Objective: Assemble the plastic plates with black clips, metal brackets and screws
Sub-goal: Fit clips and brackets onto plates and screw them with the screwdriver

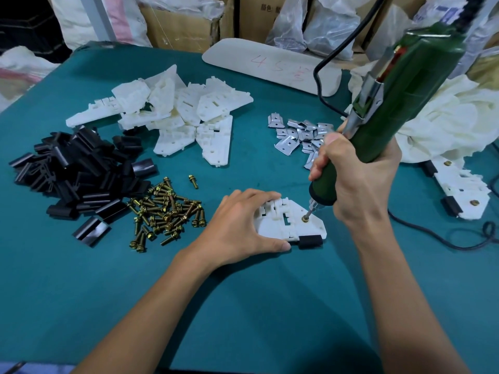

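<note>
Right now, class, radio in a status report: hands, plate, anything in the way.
Left hand grips plastic plate, right hand grips green screwdriver. Bit on screw in plate, black clip on near edge. Nothing blocks the bit.

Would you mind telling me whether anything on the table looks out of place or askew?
Only one small thing: a single screw lies alone on the green table, just beyond the screw pile. Nothing looks spilled, damaged or askew.
</note>
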Tool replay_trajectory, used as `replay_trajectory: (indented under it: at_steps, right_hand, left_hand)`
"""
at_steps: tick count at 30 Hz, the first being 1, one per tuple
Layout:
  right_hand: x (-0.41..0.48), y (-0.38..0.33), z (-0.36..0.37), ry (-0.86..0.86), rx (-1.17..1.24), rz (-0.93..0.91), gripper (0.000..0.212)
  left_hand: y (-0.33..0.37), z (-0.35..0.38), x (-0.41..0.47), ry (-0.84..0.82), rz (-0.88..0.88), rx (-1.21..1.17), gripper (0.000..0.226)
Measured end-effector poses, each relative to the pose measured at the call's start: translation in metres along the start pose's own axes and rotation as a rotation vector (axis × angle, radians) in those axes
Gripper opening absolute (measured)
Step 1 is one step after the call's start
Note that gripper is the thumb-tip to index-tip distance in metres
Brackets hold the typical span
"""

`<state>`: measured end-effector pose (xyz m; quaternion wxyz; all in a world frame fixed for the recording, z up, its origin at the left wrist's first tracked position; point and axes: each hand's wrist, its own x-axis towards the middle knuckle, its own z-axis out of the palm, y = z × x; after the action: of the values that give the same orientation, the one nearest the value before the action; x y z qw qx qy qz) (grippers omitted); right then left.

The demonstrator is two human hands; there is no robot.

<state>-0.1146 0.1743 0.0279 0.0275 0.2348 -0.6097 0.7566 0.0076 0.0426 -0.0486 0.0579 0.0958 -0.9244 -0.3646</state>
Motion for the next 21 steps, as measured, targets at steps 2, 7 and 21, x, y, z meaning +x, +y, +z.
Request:
replay_trajectory:
  at_steps: [2,7,21]
  right_hand:
    - [-0.001,-0.002,-0.001,-0.019,0.012,0.005,0.022]
    - [0.002,-0.012,-0.003,-0.113,0.084,0.052,0.042]
    - [0.013,-0.043,-0.013,-0.061,0.242,0.082,0.042]
  left_hand:
    - [-0.002,0.001,0.0,-0.006,0.003,-0.01,0.092]
    - [-0.004,0.001,0.001,-0.021,0.016,-0.053,0.092]
    - [0.038,-0.028,0.026,-0.04,-0.15,0.471,0.065]
